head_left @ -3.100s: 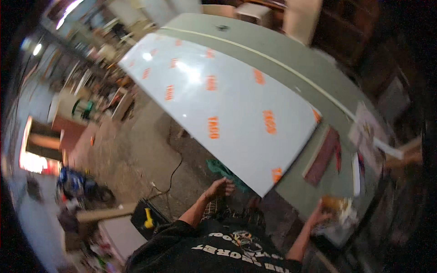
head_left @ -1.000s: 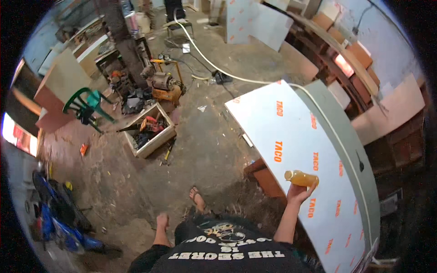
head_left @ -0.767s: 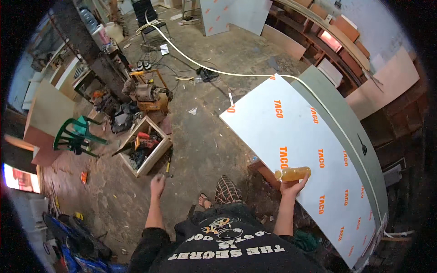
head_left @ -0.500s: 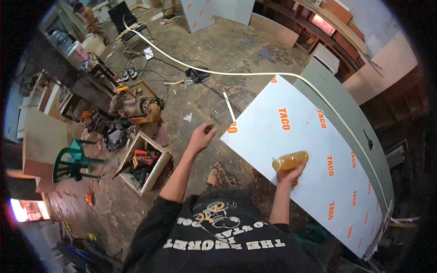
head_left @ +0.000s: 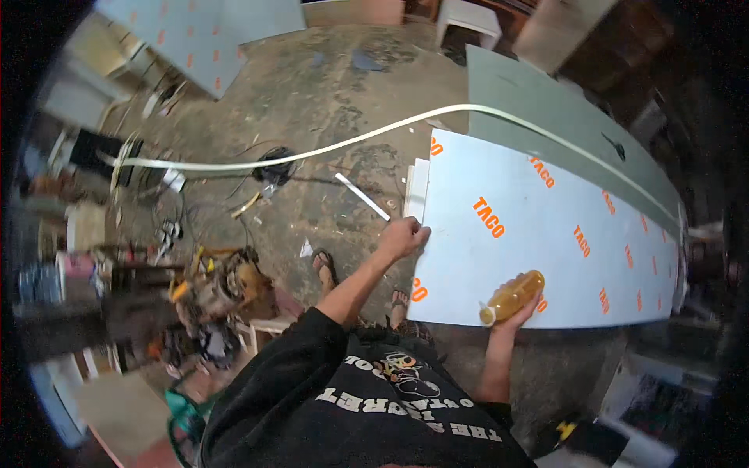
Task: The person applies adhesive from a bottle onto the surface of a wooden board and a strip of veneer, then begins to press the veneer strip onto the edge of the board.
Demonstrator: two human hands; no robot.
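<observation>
A clear plastic bottle (head_left: 513,296) of amber-yellow liquid lies tilted in my right hand (head_left: 527,315), its capped end pointing to the lower left. My fingers wrap it from below, over the near edge of a large white panel (head_left: 546,253) printed in orange. At the panel's left edge is my left hand (head_left: 402,239), its fingers curled together and the fingertips close to or touching that edge. Whether anything is pinched in them is hidden. A long thin cream edging strip (head_left: 351,147) runs across behind the panel.
Under the white panel lies a grey-green board (head_left: 515,90) with a dark tool (head_left: 615,147) on it. A short white strip (head_left: 363,196) and a coiled black cable (head_left: 275,164) are on the floor. Left stands a worn motor machine (head_left: 226,288); a green chair (head_left: 186,413) is lower left.
My view has turned and shifted toward the panel. My left hand has moved from above the floor to the panel's left edge. The bottle stays in my right hand, now more tilted.
</observation>
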